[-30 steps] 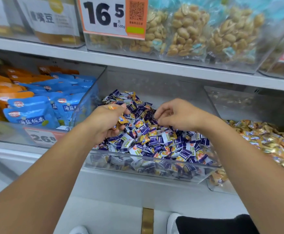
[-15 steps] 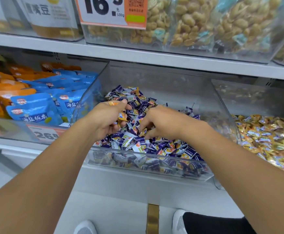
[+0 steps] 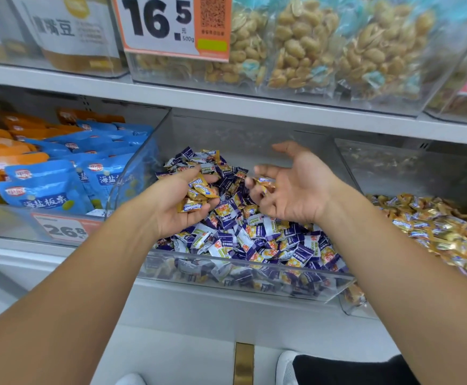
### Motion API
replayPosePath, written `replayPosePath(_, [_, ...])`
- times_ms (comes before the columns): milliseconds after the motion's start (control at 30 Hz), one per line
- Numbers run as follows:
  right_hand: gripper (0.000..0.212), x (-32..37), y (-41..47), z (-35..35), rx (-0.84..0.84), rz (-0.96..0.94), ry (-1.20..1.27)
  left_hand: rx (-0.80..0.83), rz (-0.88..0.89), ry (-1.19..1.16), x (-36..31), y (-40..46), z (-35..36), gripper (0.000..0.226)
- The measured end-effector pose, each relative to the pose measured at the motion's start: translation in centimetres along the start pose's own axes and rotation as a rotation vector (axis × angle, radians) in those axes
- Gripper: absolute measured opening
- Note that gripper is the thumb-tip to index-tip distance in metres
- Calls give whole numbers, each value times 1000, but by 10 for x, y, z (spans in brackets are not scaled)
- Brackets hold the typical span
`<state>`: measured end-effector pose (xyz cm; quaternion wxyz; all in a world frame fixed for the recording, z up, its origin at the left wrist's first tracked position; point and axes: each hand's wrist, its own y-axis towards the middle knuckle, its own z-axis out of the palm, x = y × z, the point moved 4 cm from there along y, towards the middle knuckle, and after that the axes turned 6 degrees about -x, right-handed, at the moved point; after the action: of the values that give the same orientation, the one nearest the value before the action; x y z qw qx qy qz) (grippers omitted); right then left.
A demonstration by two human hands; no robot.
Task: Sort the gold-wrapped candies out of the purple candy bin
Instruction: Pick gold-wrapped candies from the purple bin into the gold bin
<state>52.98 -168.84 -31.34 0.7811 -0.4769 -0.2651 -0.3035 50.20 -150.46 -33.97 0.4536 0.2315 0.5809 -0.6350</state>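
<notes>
Left hand: the left hand (image 3: 171, 207) is turned palm-up over the purple candy bin (image 3: 243, 276), fingers curled round a small heap of gold-wrapped candies (image 3: 199, 194).
Right hand: the right hand (image 3: 296, 187) is palm-up beside it, thumb and upper fingers spread, lower fingers pinching one gold candy (image 3: 264, 182) at their tips.
Bin contents: purple-and-white wrapped candies (image 3: 268, 240) fill the clear plastic bin under both hands.
Neighbour bin: crinkly gold candies (image 3: 435, 229) lie heaped to the right.
Writing: the price tag (image 3: 171, 26) above reads "16.5" and "500g"; the lower tag (image 3: 65, 230) reads "26.8".
Left shelf: glossy blue packets (image 3: 46, 190) and orange packets (image 3: 1, 151).
Upper shelf: clear bags of peanuts (image 3: 310, 43).
</notes>
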Motion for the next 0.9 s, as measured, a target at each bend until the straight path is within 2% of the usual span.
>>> replayPosePath(33, [41, 2, 2, -3, -80, -57, -142, 0, -7, -9, 1, -1, -1, 42])
replayPosePath(67, [44, 5, 7, -7, -200, -167, -387, -5, -10, -16, 1, -1, -2, 43])
replayPosePath(133, [43, 16, 15, -9, -432, -474, -1007, -14, -9, -27, 0, 0, -4, 43])
replayPosePath(200, [32, 19, 25, -4, -460, -640, -1515, -19, -5, -25, 1, 0, -5, 43])
replayPosePath(267, [19, 13, 33, -2, -424, -574, -1734, -26, -1, -23, 1, 0, -5, 43])
replayPosePath(333, [12, 8, 40, -2, -421, -525, -1801, -27, 2, -19, 0, 0, -5, 44])
replayPosePath(433, [10, 12, 42, 1, -407, -548, -1796, -27, 1, -14, -2, 1, -5, 43])
replayPosePath(567, [12, 28, 16, 3, -405, -656, -1611, -6, 17, 43, -2, 1, -4, 31])
replayPosePath(667, [17, 30, -23, 3, -315, -696, -1268, 63, 40, 85, -4, 0, 3, 26])
replayPosePath(800, [12, 19, -62, -9, -79, -530, -838, 247, 81, 187, -1, -18, 34, 20])
replayPosePath(900, [9, 25, -86, -37, -95, -511, -687, 377, 206, 341, 2, -42, 69, 22])
